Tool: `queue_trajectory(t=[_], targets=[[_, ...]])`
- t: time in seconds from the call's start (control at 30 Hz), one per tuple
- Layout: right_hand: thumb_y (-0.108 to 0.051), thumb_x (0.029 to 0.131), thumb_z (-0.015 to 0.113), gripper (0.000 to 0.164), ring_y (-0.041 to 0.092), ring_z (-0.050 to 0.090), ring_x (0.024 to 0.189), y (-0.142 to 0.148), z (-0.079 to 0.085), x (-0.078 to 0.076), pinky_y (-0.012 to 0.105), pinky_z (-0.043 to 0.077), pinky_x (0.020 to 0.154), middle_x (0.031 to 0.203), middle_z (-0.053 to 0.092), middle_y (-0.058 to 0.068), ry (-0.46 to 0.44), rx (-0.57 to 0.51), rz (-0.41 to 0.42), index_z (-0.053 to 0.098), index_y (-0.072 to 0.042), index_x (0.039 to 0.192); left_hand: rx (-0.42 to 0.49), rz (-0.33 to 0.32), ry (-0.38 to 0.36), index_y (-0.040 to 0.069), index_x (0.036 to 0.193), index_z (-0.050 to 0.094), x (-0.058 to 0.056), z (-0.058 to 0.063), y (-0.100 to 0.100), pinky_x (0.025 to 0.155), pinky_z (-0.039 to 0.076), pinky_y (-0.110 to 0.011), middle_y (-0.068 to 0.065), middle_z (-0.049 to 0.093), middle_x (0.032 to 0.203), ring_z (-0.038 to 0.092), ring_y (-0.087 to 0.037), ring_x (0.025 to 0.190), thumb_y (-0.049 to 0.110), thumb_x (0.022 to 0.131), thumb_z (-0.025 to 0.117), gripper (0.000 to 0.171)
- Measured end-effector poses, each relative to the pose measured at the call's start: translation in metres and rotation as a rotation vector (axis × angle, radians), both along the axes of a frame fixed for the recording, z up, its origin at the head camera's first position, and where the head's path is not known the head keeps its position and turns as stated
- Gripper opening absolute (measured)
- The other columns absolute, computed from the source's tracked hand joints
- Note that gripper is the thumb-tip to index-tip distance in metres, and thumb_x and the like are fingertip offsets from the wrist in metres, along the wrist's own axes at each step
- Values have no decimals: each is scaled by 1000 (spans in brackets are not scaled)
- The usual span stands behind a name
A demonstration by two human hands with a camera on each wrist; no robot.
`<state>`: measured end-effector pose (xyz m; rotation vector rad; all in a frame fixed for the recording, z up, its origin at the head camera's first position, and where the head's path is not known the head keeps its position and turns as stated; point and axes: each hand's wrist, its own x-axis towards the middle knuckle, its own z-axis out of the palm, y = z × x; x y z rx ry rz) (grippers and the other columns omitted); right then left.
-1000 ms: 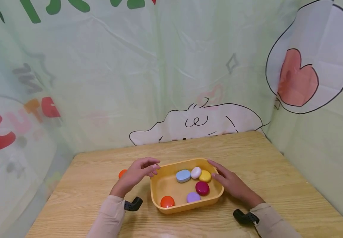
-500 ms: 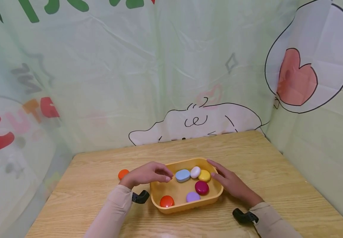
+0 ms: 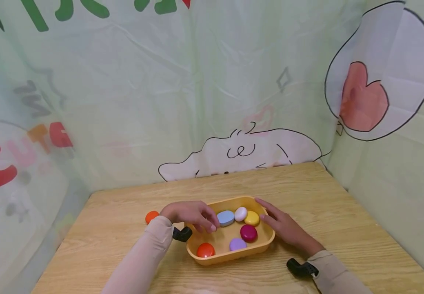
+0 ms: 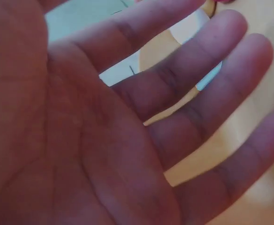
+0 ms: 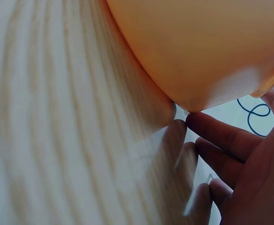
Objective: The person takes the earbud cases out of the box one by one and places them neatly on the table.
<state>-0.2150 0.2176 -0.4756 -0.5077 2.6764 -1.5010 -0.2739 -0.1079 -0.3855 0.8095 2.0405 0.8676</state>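
A yellow-orange tray sits on the table, holding several smooth, pebble-shaped pieces. Among them are a light blue piece, a white piece, a yellow piece, a dark magenta piece, a purple piece and an orange-red piece. Over the tray's left part hovers my left hand, its fingertips close to the light blue piece. In the left wrist view its fingers are spread with nothing in them. My right hand rests against the tray's right end, with fingers extended along the outer wall.
Left of the tray, an orange piece lies on the wooden table, close behind my left wrist. Printed fabric curtains rise along the table's back and right edges. A black wrist device is strapped to my right sleeve.
My left hand has moved right from the tray's left rim to over its inside, and lower. My right hand and the pieces have stayed in place.
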Motion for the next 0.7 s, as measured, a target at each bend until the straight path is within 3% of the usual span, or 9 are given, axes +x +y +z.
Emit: queue_trajectory(t=[0.23,0.43,0.7], targets=[[-33,106,50,54,40,31,145,1,0,1,57,34,109,160,32,12,-11,-1,-6,34,-25,157,-113,-33,9,8,109,75,-2,2,12,91,52,-54,1,70,91,63,-18,86,24,94,69,23],[-32,106,50,55,38,31,145,0,-1,0,56,34,109,161,32,10,-16,4,-12,33,-27,157,-127,-44,-8,8,108,75,-1,-4,16,85,54,-50,-6,72,92,65,-24,85,26,95,67,23],[-32,106,50,54,39,30,145,1,0,1,58,31,110,160,33,9,5,10,-3,34,-26,157,-153,-52,209,14,106,76,3,-6,18,77,48,-29,6,68,86,59,-10,81,26,95,68,18]])
